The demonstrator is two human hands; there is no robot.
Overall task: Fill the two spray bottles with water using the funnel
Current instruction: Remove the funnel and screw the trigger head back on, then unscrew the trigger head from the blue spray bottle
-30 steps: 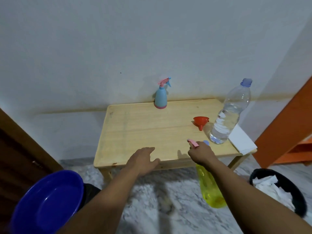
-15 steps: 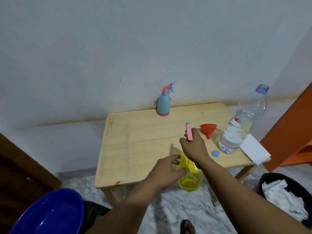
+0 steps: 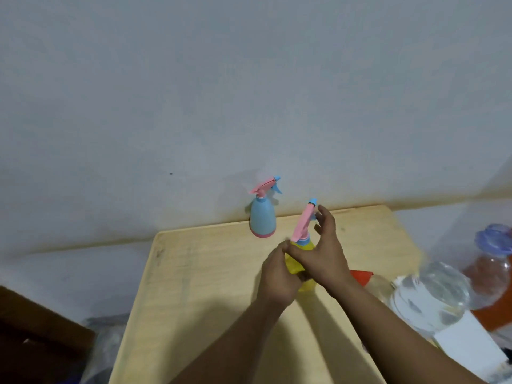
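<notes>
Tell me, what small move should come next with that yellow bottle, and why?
Probably twist the pink sprayer head off the yellow spray bottle. The left hand grips its body, the right hand is at its collar, and the head is still on, so no funnel fits yet.

pale matt wood table (image 3: 210,273), glossy clear plastic water bottle (image 3: 432,295)

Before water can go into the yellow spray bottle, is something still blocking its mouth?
Yes. The pink spray head still sits on the neck of the yellow spray bottle, so its mouth is closed. The left hand grips the body; the right hand is at the neck. The red funnel lies behind the right wrist.
</notes>
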